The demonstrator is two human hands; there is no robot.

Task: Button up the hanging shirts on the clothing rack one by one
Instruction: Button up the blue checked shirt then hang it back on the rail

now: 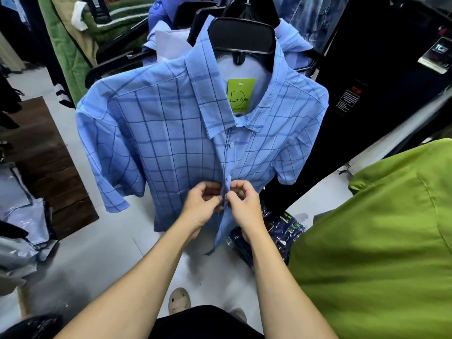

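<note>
Two hands [226,204] pinching placket, blue checked shirt [171,133], upper buttons fastened

Light-blue short-sleeved shirt [171,133] with dark-blue windowpane check, hung facing the camera on a black hanger [242,35] at the front of a row of further blue garments [168,42]. Collar spread open around a lime-green tag [240,95]; placket [226,165] closed at two visible white buttons [231,144], pinched just below the lower one, front edges parting toward the hem. Sleeves hanging loose at either side, fabric slightly rippled.
</note>
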